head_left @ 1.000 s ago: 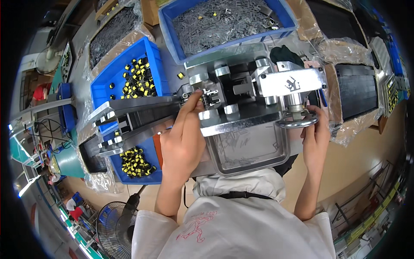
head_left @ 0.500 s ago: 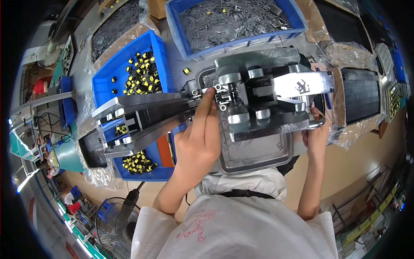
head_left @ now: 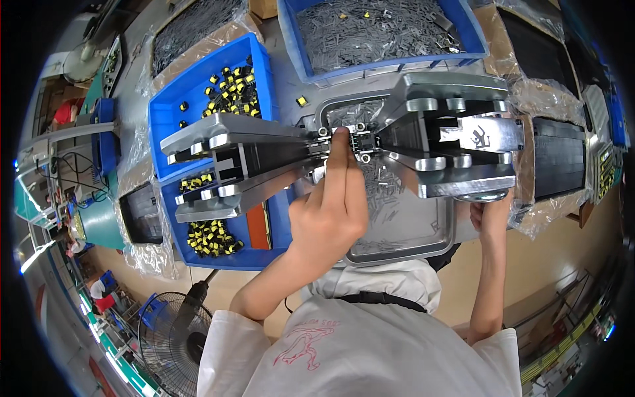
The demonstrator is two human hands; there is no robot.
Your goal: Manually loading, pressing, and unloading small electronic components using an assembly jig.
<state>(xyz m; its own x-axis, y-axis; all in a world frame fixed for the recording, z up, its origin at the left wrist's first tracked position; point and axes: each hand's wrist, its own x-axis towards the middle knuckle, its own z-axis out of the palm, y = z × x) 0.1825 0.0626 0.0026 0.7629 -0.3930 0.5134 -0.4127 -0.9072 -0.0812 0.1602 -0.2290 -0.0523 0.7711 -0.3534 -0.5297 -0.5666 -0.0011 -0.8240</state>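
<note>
My left hand (head_left: 327,215) reaches up to the small metal jig (head_left: 357,142) at the centre, index and middle fingers stretched out side by side with their tips on it. Its thumb is hidden, and I cannot make out any part under the fingertips. To the left of the jig stands one thick-plated metal machine block (head_left: 231,165); to its right stands another metal block (head_left: 456,135). My right hand (head_left: 491,215) is curled at a curved metal handle (head_left: 486,196) below the right block, its fingers partly hidden by the metal.
A steel tray (head_left: 400,258) with grey slivers lies under the jig. Blue bins (head_left: 153,135) with black-and-yellow parts stand left; one such part (head_left: 301,101) lies loose. A blue crate (head_left: 397,69) of grey pieces stands behind. Plastic-lined cartons (head_left: 559,159) stand right, a fan (head_left: 169,331) lower left.
The right block has shifted to the right, away from the jig, uncovering more of the tray. My left fingertips stay at the jig, and my right hand stays by the handle. The whole view has shifted slightly.
</note>
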